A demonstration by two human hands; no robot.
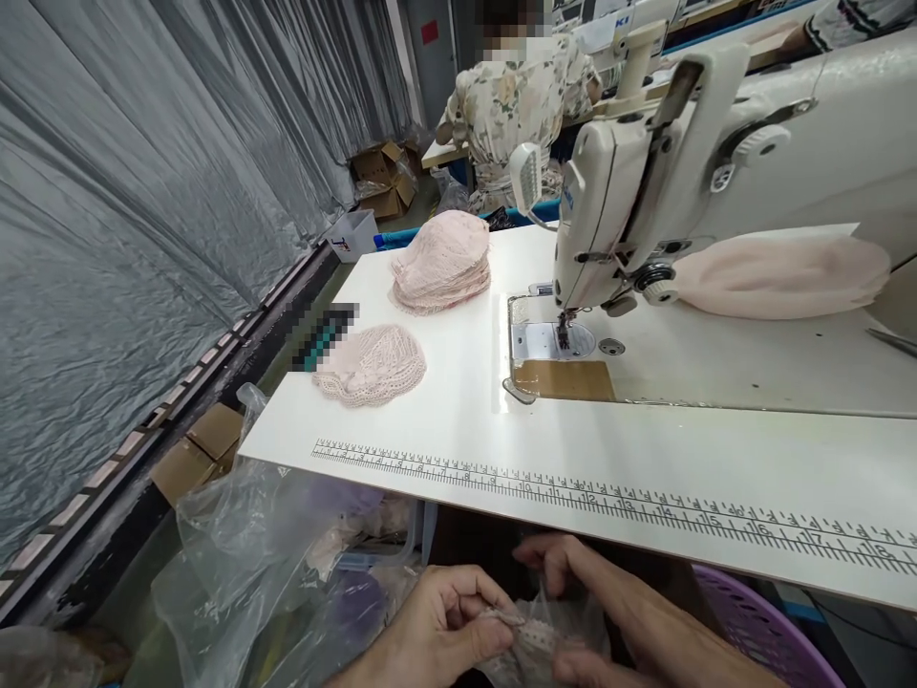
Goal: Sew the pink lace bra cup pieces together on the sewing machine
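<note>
White sewing table (444, 430) at 12 o'clock. My left hand (451, 621) pinches sheer lace (536, 634), bulk toward 3 o'clock; right hand (608, 583) beyond, cannot tell its grip.

The held fabric (536, 634) is whitish, the lace stack (444, 256) pale pink, the basket (763, 621) purple.

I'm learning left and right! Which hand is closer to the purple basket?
Right. The right hand is on the side toward the purple basket; the left hand is farther away, past the right hand.
</note>
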